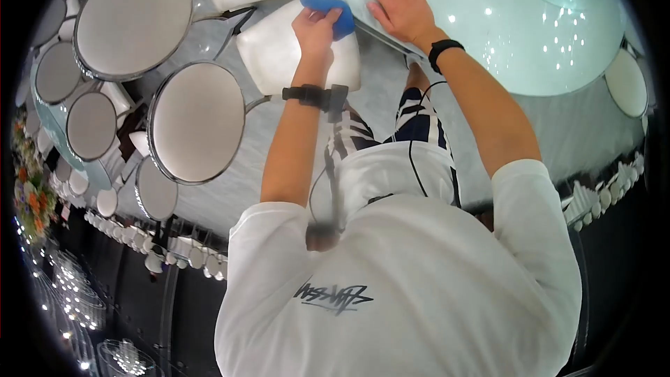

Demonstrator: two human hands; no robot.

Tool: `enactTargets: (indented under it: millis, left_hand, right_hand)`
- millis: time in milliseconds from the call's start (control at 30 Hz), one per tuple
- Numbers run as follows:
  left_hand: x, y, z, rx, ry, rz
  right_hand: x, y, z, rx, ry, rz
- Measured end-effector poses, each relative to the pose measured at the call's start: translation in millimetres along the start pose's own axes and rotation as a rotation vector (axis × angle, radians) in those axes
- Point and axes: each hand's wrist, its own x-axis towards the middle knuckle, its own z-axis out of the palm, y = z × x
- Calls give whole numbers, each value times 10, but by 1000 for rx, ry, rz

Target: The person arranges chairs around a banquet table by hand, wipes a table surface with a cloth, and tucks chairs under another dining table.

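Blue cloth (343, 26) sits by the edge of the glass table (530, 63), pinched in the left hand (313, 29); right hand (407, 15) lies open on top, gripping nothing. I'd flatten the cloth for even contact.

Bright, even light leaves the white seat (269, 52) beneath the left hand (314, 28) nearly washed out. Across the glassy surface (516, 56), to the right of the right hand (405, 14), pinpoints of glare sparkle over a pale greenish sheen. Well behind and left of the hands, small lights (75, 293) glow against dimness and flowers (31, 201) blur. Wide-angle distortion curves the edges into black corners.
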Motion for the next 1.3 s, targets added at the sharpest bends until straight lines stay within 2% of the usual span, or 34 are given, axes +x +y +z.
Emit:
enactTargets:
  millis: [100,200,333,433,533,600,700,733,800,900,967,1033,1133,1167,1200,1267,1300]
  left_hand:
    - [-24,-157,-58,16,32,17]
    - [-303,-414,223,24,85,25]
    - [-603,-982,498,-117,103,61]
    - [-986,-1314,937,-87,161,26]
    - [-1199,-1710,1172,-87,166,19]
    - [-1300,-1896,1314,30,183,11]
    - [-1574,-2065,1712,247,37,-92]
    - [-1560,-2365,1803,123,76,-105]
    - [-1727,-2467,2055,112,165,-162]
    - [-1948,-2453,2326,130,-9,-299]
    - [-2034,-2731,2570,247,-227,-287]
    - [-2142,-3263,2922,434,-272,-168]
    - [-2434,-3335,3317,725,-762,-133]
    - [-2583,-3358,3412,747,-845,-52]
    - [-2675,-3391,3459,762,-925,34]
    - [-2782,-3290,3366,681,-1030,25]
    - [-2799,-3186,3270,642,-1064,5]
  right_hand:
    - [-51,35,209,21,154,-56]
    - [-107,90,71,-68,108,-43]
    - [-198,196,93,63,210,-86]
    - [-326,363,73,114,230,-164]
    - [-495,590,142,441,222,-237]
    - [-979,762,-78,437,161,-188]
    - [-1916,1098,-463,472,169,-127]
    - [-2244,1167,-633,455,177,-59]
    - [-2884,1226,-992,428,205,80]
    - [-3745,1359,-1363,411,177,343]
    - [-4218,1396,-1460,323,210,494]
    - [-4577,1401,-1506,371,220,661]
    - [-4839,1228,-1575,540,206,939]
    - [-4938,1159,-1612,617,204,1039]
    - [-5036,1125,-1583,539,247,1021]
    - [-5190,1053,-1433,401,306,960]
    - [-5220,1018,-1392,425,315,1017]
